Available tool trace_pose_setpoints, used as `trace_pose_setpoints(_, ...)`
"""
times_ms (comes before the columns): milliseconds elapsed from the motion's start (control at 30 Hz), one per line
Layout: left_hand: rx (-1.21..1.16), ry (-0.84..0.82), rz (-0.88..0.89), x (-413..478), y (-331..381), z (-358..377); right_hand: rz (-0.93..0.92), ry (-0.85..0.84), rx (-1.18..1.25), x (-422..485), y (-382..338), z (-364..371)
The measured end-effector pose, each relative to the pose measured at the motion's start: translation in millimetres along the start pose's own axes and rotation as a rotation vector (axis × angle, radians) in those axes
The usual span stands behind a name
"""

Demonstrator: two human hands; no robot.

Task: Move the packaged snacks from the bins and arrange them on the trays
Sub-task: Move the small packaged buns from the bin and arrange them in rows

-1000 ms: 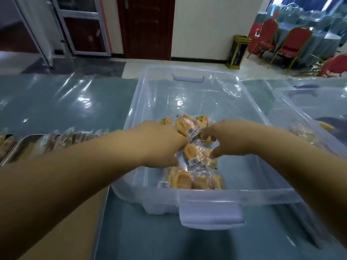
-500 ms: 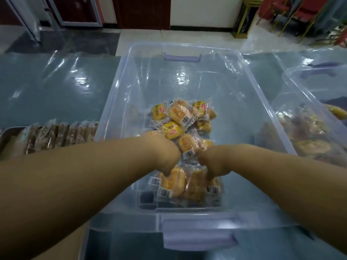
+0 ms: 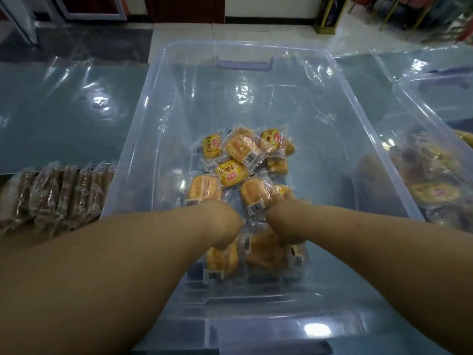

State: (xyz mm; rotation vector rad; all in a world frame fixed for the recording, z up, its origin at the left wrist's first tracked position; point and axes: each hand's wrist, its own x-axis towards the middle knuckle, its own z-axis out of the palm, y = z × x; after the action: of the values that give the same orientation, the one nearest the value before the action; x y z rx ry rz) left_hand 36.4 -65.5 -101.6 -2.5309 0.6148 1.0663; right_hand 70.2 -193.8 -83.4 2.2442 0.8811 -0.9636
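Observation:
A clear plastic bin (image 3: 143,124) stands in front of me with several small bread packets (image 3: 239,149) heaped on its floor. Both my hands reach down into the near part of the heap. My left hand (image 3: 225,224) is curled over packets low in the bin. My right hand (image 3: 284,221) is closed on a bread packet (image 3: 254,194) with a barcode label. My fingers are mostly hidden behind my wrists. At the left, a tray (image 3: 7,242) carries a row of brown packaged snacks (image 3: 64,193).
A second clear bin (image 3: 430,103) at the right holds more wrapped snacks (image 3: 432,193). The table (image 3: 64,111) is covered with shiny plastic film. A tiled floor, a door and red chairs lie beyond the table.
The view has tilted down and closer to the bin. Both hands have pushed deeper toward the near packets, and the right hand has closed on one.

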Motion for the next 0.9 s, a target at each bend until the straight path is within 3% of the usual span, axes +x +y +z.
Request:
trace_pose_setpoints(200, 0.066, -0.016, -0.147, -4.0, -7.2, -4.3, -0.041, -0.062, 0.118, 4.8, 2.6, 9.5)
trace_pose_setpoints(433, -0.004, -0.039, -0.202, -5.3, -16.5, -8.8, -0.066, 0.111, 0.191, -0.7, 9.7, 2.4)
trace_pose_setpoints(667, -0.017, 0.056, -0.255, -2.1, -48.2, -31.4, 0.126, 0.244, 0.238, -22.1, 18.5, -36.2)
trace_pose_setpoints(900, -0.072, -0.063, -0.294, 21.1, -65.9, -16.8, 0.139, 0.226, 0.226, -28.4, 19.5, -40.8)
